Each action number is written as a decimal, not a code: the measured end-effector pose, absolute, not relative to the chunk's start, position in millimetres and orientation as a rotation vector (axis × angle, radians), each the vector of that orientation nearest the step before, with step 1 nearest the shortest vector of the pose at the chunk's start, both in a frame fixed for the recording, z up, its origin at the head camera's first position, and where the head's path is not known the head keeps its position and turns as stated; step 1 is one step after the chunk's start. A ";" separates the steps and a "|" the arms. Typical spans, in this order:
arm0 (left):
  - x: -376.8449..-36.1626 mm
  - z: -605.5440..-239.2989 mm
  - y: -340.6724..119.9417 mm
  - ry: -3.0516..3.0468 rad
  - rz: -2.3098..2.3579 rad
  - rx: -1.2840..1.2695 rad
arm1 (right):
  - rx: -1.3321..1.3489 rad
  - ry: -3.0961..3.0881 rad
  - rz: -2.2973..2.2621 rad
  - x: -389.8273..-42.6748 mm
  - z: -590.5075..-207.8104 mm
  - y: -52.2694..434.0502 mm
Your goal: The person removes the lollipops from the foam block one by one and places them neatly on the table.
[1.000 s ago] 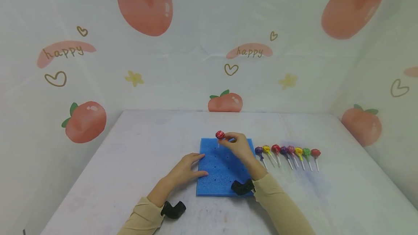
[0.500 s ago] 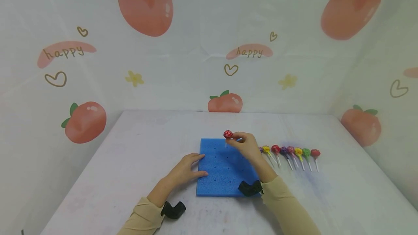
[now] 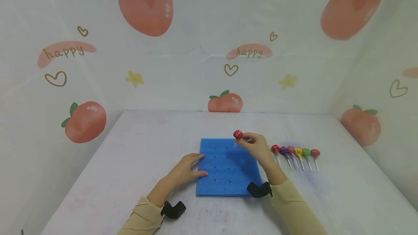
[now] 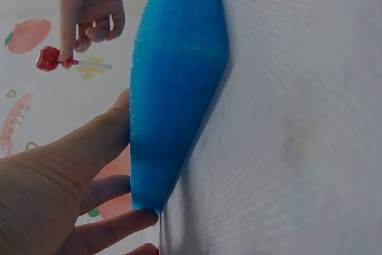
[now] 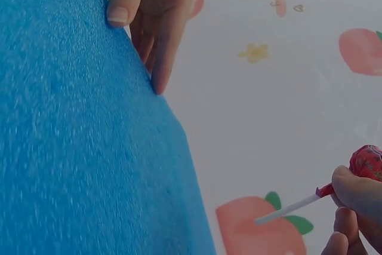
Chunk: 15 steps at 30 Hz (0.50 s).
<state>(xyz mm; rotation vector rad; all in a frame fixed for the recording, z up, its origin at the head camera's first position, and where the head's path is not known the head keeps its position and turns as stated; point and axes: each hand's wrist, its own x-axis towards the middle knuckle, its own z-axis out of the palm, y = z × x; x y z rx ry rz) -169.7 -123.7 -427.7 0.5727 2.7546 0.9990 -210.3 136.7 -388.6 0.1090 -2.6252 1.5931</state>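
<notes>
A blue foam block [image 3: 212, 188] dotted with small holes lies flat on the table. My left hand [image 3: 183, 169] rests at its left edge, thumb and fingers spread and touching the foam. Above the block's far right part, my right hand [image 3: 257, 148] pinches a red-wrapped lollipop [image 3: 238, 134] just below its candy. Its white stick points down, and in the left wrist view the stick of the lollipop [image 4: 48, 59] shows apart from the foam. The right wrist view shows the thumb and fingers of the right hand [image 5: 361, 204] around the wrapper's neck.
Right of the block lies a row of lollipops, among them a purple one [image 3: 283, 151], a green one [image 3: 306, 152] and a red one [image 3: 315, 153]. The right hand hides the row's left end. A white patterned cloth [image 3: 183, 93] hangs behind the table.
My right hand has moved to the right with the red lollipop, over the far part of the block, and now covers the left end of the lollipop row. The left hand has stayed still.
</notes>
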 end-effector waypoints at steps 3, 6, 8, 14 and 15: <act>-169.7 -427.3 -124.1 2.752 1.002 0.579 | 0.077 -2.622 1.591 -208.8 -386.8 144.6; -169.8 -427.3 -124.4 2.749 1.004 0.582 | 0.058 -2.624 1.581 -207.4 -384.8 152.9; -170.1 -427.7 -124.6 2.751 0.996 0.584 | 0.042 -2.629 1.574 -206.7 -383.7 158.3; -169.9 -427.7 -124.6 2.750 0.997 0.591 | -0.029 -2.658 1.539 -205.9 -383.7 174.0; -169.8 -427.9 -124.6 2.750 0.997 0.594 | -0.038 -2.662 1.536 -205.6 -384.2 176.6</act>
